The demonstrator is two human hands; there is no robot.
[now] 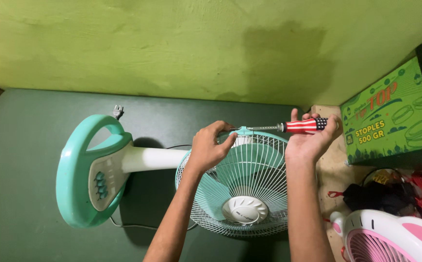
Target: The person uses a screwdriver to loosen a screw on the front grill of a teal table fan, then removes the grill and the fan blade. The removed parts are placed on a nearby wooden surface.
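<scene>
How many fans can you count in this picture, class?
2. A teal fan lies on the dark green surface between the left hand and right hand; a pink-and-white fan sits at the bottom right, partly cut off.

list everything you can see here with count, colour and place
stand fan: one, teal and white, lying on its side, centre
fan guard: one, teal wire, centre
plug: one, grey, above the fan base
mat: one, dark green, under the fan
wall: one, light green, top
cardboard box: one, green, right
second fan: one, pink and white, bottom right
screwdriver: one, red, white and blue striped handle, tip at the guard's top clip
left hand: on the guard's top rim
right hand: gripping the screwdriver handle
</scene>
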